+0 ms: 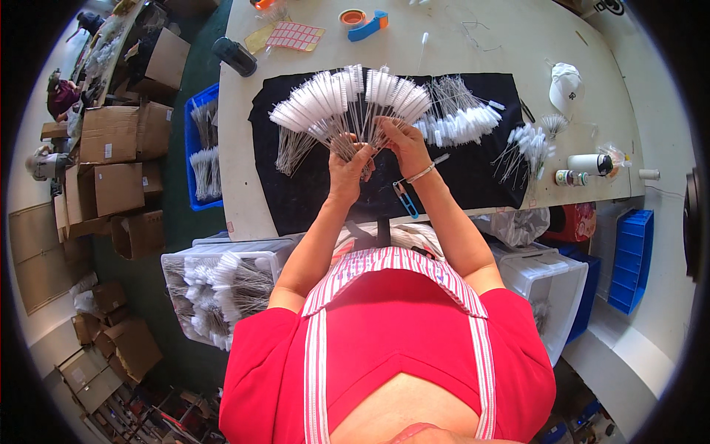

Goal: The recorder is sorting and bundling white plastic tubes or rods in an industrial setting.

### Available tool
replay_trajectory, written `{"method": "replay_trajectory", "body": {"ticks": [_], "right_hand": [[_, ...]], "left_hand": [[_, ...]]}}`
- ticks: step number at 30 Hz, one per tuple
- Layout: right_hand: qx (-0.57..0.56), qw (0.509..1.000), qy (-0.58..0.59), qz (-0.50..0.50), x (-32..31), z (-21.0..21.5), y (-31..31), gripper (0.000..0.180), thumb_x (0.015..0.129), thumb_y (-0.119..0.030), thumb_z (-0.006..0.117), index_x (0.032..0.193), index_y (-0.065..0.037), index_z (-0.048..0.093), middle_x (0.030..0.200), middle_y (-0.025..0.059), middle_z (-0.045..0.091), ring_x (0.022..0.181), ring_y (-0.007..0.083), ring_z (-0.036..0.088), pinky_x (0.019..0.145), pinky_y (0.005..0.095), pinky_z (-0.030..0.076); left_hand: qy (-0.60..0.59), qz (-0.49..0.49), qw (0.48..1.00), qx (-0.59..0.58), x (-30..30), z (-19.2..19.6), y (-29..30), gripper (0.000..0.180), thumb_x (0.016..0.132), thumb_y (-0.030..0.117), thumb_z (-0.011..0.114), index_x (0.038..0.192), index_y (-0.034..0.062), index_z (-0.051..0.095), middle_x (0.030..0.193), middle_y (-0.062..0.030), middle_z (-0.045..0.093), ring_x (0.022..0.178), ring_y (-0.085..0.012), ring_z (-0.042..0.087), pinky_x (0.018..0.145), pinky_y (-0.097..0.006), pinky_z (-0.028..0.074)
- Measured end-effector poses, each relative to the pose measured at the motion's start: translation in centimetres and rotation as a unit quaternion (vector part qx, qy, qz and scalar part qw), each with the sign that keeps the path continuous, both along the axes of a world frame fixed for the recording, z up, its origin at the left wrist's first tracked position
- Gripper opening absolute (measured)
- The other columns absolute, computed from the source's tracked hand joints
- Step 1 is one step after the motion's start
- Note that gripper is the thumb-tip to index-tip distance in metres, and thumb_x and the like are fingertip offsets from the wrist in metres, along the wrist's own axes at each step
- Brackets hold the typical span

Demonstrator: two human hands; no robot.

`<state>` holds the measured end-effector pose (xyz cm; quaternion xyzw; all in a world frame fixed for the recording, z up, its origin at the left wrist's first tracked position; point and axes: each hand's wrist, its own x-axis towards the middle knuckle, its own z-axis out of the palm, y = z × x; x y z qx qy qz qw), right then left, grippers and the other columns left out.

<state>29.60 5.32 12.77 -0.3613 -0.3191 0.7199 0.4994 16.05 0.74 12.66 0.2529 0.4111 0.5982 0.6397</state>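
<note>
A wide fan of white-bristled wire brushes (pixel 318 102) spreads above the black cloth (pixel 296 203). My left hand (pixel 349 172) is closed round their bunched wire stems. My right hand (pixel 408 146) pinches stems on the right part of the fan, fingertips close together; exactly how many it grips is hidden. Behind the fan's left side, more wire stems (pixel 294 152) lie on the cloth. To the right rests a heap of similar brushes (pixel 464 122), white ends toward me. A blue-handled tool (pixel 404 200) lies by my right wrist.
Farther right are a loose brush cluster (pixel 529 146), a white cap (pixel 566 87) and a white bottle (pixel 589 164). Tape (pixel 352 18), a label sheet (pixel 295 36) and a dark bottle (pixel 234 56) stand far back. A brush-filled bin (pixel 222 292) and blue crate (pixel 196 194) flank the table's left.
</note>
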Motion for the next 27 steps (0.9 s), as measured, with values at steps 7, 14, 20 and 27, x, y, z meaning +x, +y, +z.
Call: {"method": "replay_trajectory", "body": {"ticks": [7, 14, 20, 27], "right_hand": [[-0.002, 0.999, 0.002, 0.033, 0.1, -0.1, 0.2, 0.026, 0.087, -0.021, 0.059, 0.103, 0.000, 0.061, 0.082, 0.0034, 0.062, 0.074, 0.0088, 0.058, 0.065, 0.0219, 0.046], [-0.079, 0.990, 0.106, 0.050, -1.1, 1.9, -0.1, 0.017, 0.081, -0.019, 0.066, 0.090, -0.007, 0.059, 0.073, -0.0008, 0.060, 0.064, 0.0056, 0.056, 0.054, 0.0185, 0.045], [-0.068, 0.994, 0.082, 0.037, -0.5, 0.5, 0.1, 0.015, 0.080, -0.016, 0.067, 0.088, -0.007, 0.058, 0.076, 0.0006, 0.059, 0.067, 0.0076, 0.057, 0.059, 0.0215, 0.047], [-0.063, 0.989, 0.125, 0.046, -0.6, -0.4, 0.1, 0.022, 0.082, -0.018, 0.064, 0.099, -0.004, 0.058, 0.079, 0.0035, 0.061, 0.071, 0.0131, 0.060, 0.067, 0.0273, 0.049]], "left_hand": [[0.026, -0.016, 0.999, -0.018, -1.3, 0.2, 0.4, 0.038, 0.078, 0.013, 0.067, 0.110, 0.0025, 0.049, 0.075, -0.0061, 0.059, 0.052, -0.0108, 0.053, 0.037, -0.021, 0.037], [-0.026, -0.030, 0.999, -0.021, -0.8, 0.2, -0.2, 0.028, 0.078, 0.013, 0.066, 0.100, 0.0032, 0.052, 0.074, -0.0042, 0.057, 0.053, -0.0113, 0.055, 0.037, -0.021, 0.039], [-0.028, -0.053, 0.998, -0.023, -0.5, 0.3, -0.4, 0.029, 0.076, 0.013, 0.069, 0.098, 0.0030, 0.053, 0.077, -0.0044, 0.058, 0.054, -0.0115, 0.056, 0.037, -0.021, 0.039], [0.032, -0.094, 0.994, -0.048, -0.4, 1.1, -0.4, 0.034, 0.075, 0.013, 0.071, 0.100, 0.0039, 0.050, 0.078, -0.0043, 0.058, 0.050, -0.0117, 0.056, 0.037, -0.021, 0.039]]}}
